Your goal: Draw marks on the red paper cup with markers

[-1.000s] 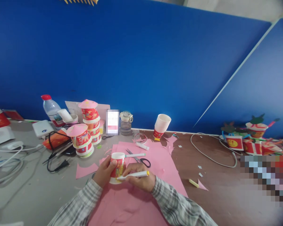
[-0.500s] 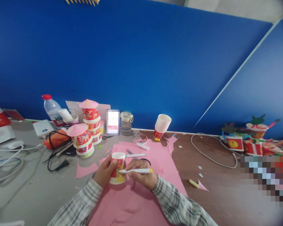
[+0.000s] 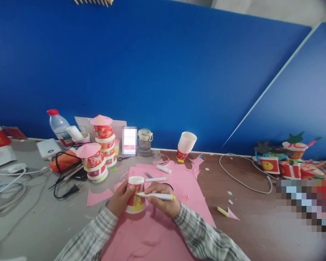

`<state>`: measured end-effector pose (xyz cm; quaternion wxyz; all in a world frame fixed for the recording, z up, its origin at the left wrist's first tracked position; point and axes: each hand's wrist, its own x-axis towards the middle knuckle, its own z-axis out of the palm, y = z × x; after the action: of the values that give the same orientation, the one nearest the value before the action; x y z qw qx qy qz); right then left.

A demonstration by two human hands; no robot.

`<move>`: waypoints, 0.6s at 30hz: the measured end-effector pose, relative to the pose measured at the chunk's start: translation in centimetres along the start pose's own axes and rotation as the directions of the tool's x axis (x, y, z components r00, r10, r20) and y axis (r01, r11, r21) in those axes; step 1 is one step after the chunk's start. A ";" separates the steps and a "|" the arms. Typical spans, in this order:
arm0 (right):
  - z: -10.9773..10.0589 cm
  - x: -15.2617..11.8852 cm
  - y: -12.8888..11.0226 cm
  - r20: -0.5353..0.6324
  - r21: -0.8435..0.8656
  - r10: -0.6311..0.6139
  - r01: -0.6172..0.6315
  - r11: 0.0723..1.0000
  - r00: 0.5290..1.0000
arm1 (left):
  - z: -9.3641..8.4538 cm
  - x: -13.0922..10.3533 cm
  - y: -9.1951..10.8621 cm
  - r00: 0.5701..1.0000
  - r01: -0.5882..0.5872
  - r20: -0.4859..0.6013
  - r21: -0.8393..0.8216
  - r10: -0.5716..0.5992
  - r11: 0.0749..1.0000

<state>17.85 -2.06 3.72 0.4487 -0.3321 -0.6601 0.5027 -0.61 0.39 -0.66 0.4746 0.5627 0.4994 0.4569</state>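
Over the pink paper, left fingers hold a red cup while right fingers pinch a marker at its side, lower band partly yellow, top band uncoloured.

Pink paper on a brown and grey table
It spreads beneath the fingers; left of them are cup towers and a black plug, right of them a white cable and paper scraps.

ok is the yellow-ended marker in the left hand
No, the right hand holds that marker, and the left hand grips the red cup.
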 end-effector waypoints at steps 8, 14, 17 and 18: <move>-0.1 -0.1 -0.2 -0.006 -0.059 -0.077 0.076 0.995 0.997 | 0.1 -0.1 0.7 1.000 -0.014 0.005 0.004 0.014 1.000; -0.2 -0.1 -0.2 0.038 -0.105 -0.090 0.094 0.990 0.995 | 0.1 0.0 0.3 1.000 -0.025 0.008 0.000 0.025 1.000; -0.1 -0.1 -0.3 0.025 -0.121 -0.115 0.118 0.986 0.993 | 0.1 0.0 0.2 1.000 -0.022 0.007 0.003 0.022 1.000; -0.1 -0.1 -0.3 0.033 -0.129 -0.121 0.124 0.984 0.992 | 0.1 0.0 0.3 1.000 -0.021 0.006 0.008 0.021 1.000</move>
<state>17.99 -2.14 3.99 0.4478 -0.3133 -0.7163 0.4338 -0.46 0.33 -0.35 0.4689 0.5710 0.4939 0.4584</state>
